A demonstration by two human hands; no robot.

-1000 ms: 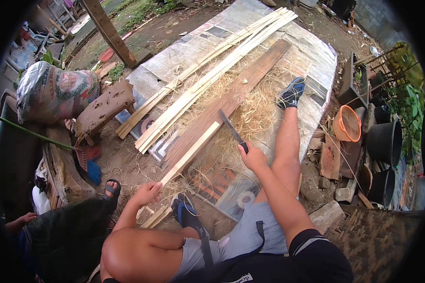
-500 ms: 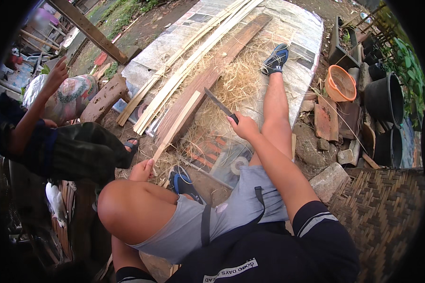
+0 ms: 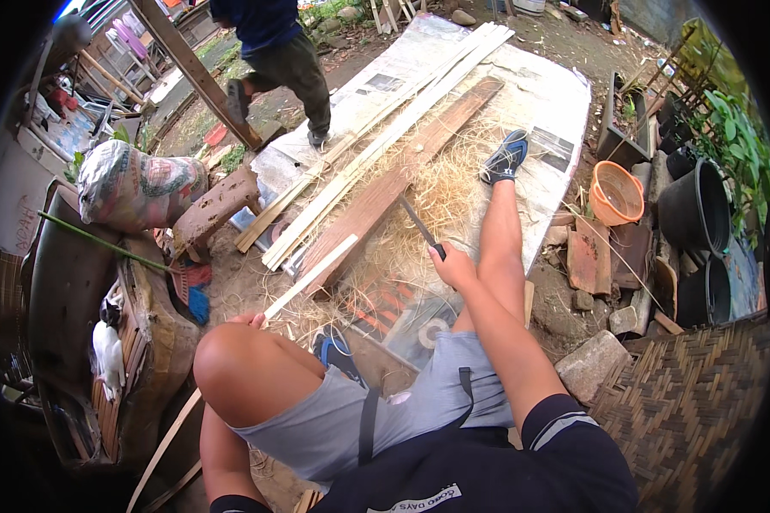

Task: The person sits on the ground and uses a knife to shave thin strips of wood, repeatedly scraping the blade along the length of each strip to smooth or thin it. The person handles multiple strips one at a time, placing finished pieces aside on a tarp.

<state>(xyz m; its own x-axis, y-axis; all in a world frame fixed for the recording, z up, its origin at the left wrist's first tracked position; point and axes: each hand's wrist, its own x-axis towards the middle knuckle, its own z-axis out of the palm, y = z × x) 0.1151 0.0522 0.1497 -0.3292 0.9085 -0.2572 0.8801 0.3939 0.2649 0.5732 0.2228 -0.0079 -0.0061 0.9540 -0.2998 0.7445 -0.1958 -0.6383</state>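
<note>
My right hand (image 3: 455, 267) is wrapped round the dark handle of a knife (image 3: 421, 224), its blade pointing up and left toward a brown plank (image 3: 376, 198). My left hand (image 3: 257, 320), mostly hidden behind my bent knee, grips a pale bamboo strip (image 3: 311, 275). The strip's far end rests over the near end of the plank, and its tail appears to curve down past my left side. Thin shavings (image 3: 443, 192) lie heaped along the plank's right side. More long pale strips (image 3: 376, 137) lie left of the plank. Knife and held strip are apart.
A light sheet (image 3: 552, 94) lies under the wood. At far left another person (image 3: 287, 73) is on foot near a post (image 3: 188, 73). A stuffed sack (image 3: 137, 184) and a black-and-white cat (image 3: 109, 355) are left; an orange basin (image 3: 616, 193), black tubs (image 3: 693, 205) and woven mat (image 3: 684, 402) right.
The other person has gone from close on my left to the far left. The held strip has slid back toward me along the plank. The knife remains in my right hand.
</note>
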